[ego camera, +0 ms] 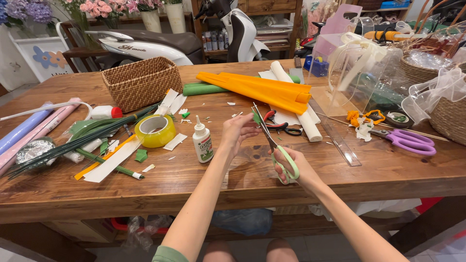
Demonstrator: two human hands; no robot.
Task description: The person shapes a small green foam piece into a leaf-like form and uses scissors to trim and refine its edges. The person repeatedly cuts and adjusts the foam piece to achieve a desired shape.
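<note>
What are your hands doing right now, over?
Right hand working green-handled scissors. Left hand pinching small green paper piece at the blades. Glue bottle close by.

wooden table (pixel 233 187) | wicker basket (pixel 141 81) | tape roll (pixel 155 130) | glue bottle (pixel 202 143) | purple scissors (pixel 407 140)

Two bare forearms, green short sleeve edge at left arm, bare knees below

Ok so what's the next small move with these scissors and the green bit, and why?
Probably close the scissors for a short snip. The right hand holds the green handles, the blades point up at the small green paper piece pinched in the left hand, and the tips already meet its edge.
</note>
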